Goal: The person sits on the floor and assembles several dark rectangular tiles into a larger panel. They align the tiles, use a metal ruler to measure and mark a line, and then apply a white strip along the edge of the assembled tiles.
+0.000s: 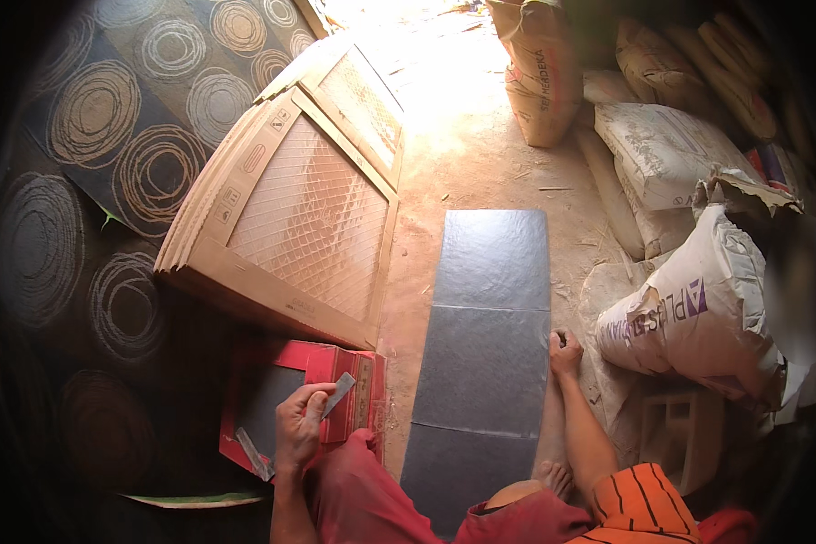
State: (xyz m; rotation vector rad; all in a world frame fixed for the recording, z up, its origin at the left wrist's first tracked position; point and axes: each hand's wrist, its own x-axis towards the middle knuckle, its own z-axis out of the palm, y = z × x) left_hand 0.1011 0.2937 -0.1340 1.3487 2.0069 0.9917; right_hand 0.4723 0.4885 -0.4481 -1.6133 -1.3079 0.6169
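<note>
My left hand (299, 426) is closed round a flat grey strip (338, 396), which sticks out past the thumb. The hand is above an open red box (319, 364) with a dark grey slab inside. A second grey strip (256, 455) lies at that box's near left edge. A row of dark grey tiles (482, 363) runs along the floor away from me, three showing end to end. My right hand (566, 352) rests beside the tiles' right edge, its fingers curled; whatever they may hold is hidden.
Stacked flat cardboard boxes (304, 218) stand behind the red box. At the right are a white sack (689, 313), more dusty sacks (675, 145) and an upright brown sack (539, 82). Dark tiles with ring patterns (159, 177) cover the left side. My bare foot (555, 473) is beside the row.
</note>
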